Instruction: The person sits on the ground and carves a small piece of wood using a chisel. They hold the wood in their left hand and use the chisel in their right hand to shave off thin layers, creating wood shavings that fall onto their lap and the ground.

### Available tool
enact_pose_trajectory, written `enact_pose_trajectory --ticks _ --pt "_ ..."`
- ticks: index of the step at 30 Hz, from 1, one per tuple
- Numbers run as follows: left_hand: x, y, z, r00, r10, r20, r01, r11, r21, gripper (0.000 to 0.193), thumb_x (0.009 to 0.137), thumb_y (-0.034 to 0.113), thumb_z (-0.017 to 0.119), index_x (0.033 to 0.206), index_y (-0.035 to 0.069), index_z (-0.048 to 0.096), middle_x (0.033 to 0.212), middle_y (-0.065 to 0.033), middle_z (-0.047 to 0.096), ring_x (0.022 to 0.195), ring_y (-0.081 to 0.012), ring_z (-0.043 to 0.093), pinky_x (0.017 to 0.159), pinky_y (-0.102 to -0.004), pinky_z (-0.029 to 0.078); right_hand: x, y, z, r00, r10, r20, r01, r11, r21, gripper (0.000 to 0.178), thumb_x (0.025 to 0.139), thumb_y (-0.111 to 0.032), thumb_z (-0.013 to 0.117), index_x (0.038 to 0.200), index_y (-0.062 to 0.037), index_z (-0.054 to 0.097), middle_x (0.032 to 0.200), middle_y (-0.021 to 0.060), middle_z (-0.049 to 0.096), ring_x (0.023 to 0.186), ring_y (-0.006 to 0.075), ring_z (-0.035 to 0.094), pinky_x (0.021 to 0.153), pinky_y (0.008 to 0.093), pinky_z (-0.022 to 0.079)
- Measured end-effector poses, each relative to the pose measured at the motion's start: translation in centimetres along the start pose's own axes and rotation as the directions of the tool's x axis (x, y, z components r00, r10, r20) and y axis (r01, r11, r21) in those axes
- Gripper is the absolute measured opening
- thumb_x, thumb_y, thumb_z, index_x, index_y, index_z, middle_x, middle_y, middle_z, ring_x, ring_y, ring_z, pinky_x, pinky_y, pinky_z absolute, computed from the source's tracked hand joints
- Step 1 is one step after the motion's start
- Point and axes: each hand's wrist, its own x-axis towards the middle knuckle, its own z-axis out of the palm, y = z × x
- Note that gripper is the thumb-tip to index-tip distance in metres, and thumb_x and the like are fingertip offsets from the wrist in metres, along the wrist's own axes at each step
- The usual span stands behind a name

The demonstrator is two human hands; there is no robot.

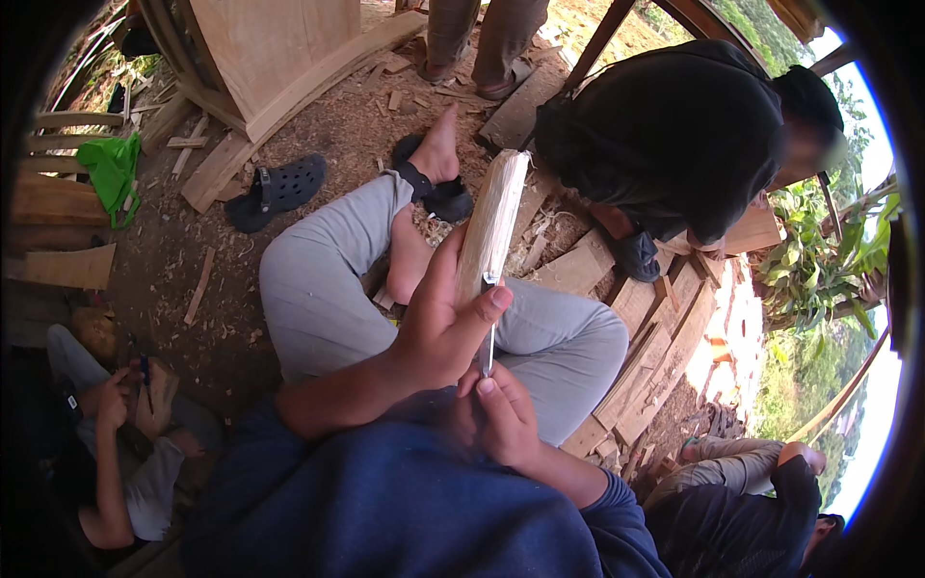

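Observation:
My left hand [438,313] is wrapped round a pale, rough-hewn stick of wood [496,217], which points up and away from my lap. Its thumb lies against a thin metal carving blade [488,342], whose bright upper end touches the near part of the stick. Low in front of my shirt, my right hand [503,414] pinches the lower end of that blade between thumb and fingers. Whether the blade has a handle is hidden in the right hand. Both hands are above my crossed legs in grey trousers [337,270].
A dark clog [277,193] lies left of my feet. Planks [660,352] and wood shavings cover ground at the right. A person in black [665,144] bends close ahead; others sit lower left and lower right. A large wooden panel [279,58] stands at the far left.

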Motion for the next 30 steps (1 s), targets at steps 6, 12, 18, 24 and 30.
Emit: enact_pose_trajectory --ticks 6,12,18,24,30 --pt "0.7 0.7 -0.9 0.990 -0.099 0.103 0.116 0.979 -0.170 0.061 0.109 0.017 0.065 0.155 -0.004 0.032 0.118 -0.0072 0.059 0.091 -0.0057 0.058 0.081 -0.0229 0.050 0.1 0.1 -0.4 1.000 -0.014 0.004 0.014 0.999 -0.046 0.027 0.117 -0.025 0.038 0.113 -0.0037 0.054 0.070 0.0047 0.052 0.056 0.0127 0.047 0.055 0.0283 0.042" --pt "0.2 0.1 -0.5 0.994 -0.100 0.053 0.104 0.991 -0.080 0.061 0.109 0.019 0.063 0.156 -0.004 0.031 0.110 -0.0073 0.060 0.087 -0.0074 0.058 0.075 -0.0241 0.051 0.1 -0.1 -0.1 0.999 -0.033 0.011 0.033 0.999 -0.043 0.027 0.118 -0.025 0.038 0.112 -0.0036 0.054 0.071 0.0047 0.052 0.057 0.0127 0.047 0.055 0.0284 0.042" --pt "0.4 -0.4 0.1 0.999 0.037 0.013 -0.038 0.996 0.077 0.066 0.110 0.019 0.061 0.160 -0.006 0.026 0.106 -0.0086 0.059 0.087 -0.0076 0.057 0.075 -0.0224 0.050 -0.2 0.3 -0.4 0.999 -0.041 0.016 0.042 0.998 -0.040 0.028 0.118 -0.028 0.039 0.112 -0.0041 0.054 0.072 0.0047 0.053 0.057 0.0124 0.047 0.054 0.0283 0.042" --pt "0.3 0.0 -0.1 0.993 0.050 0.107 -0.040 0.995 -0.092 0.069 0.112 0.022 0.054 0.165 -0.006 0.020 0.107 -0.0093 0.059 0.087 -0.0073 0.055 0.074 -0.0216 0.049 0.0 -0.1 -0.2 0.999 -0.048 0.017 0.049 0.998 -0.045 0.030 0.117 -0.030 0.041 0.111 -0.0039 0.054 0.071 0.0038 0.052 0.056 0.0122 0.047 0.054 0.0280 0.042" --pt "-1.1 -0.1 0.6 0.992 -0.072 0.103 0.072 0.997 0.011 0.065 0.113 0.024 0.053 0.163 -0.006 0.023 0.099 -0.0072 0.060 0.074 -0.0069 0.055 0.065 -0.0219 0.048 -0.1 0.0 -0.3 0.992 -0.120 -0.030 0.113 0.977 -0.181 0.032 0.117 -0.032 0.042 0.109 -0.0034 0.054 0.070 0.0036 0.052 0.056 0.0119 0.048 0.055 0.0278 0.042"
